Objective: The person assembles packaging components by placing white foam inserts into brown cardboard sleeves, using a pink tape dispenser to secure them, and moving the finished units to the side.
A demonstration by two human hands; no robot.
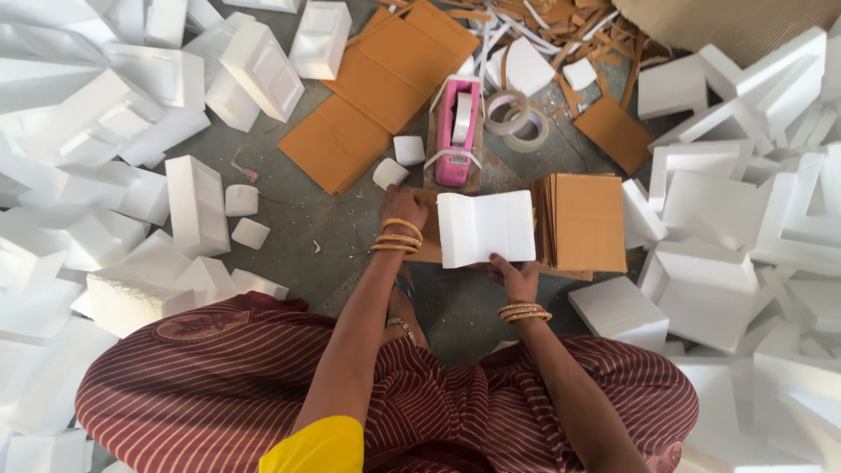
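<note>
A white foam block (486, 228) is held over a brown cardboard sheet (429, 250) on the floor. My left hand (403, 206) grips its left edge. At the block's lower edge, my right hand (517, 276) holds it from beneath. Both wrists wear gold bangles. Just beyond the block stands a pink tape dispenser (457, 131) on a brown board. A stack of cut cardboard pieces (585, 221) lies right beside the block.
Heaps of white foam pieces (105, 131) fill the left side, more foam pieces (745, 219) the right. Flat cardboard sheets (377, 88) lie behind, with two tape rolls (517, 118) and cardboard scraps (569, 31). My maroon striped clothing (219, 385) covers the foreground.
</note>
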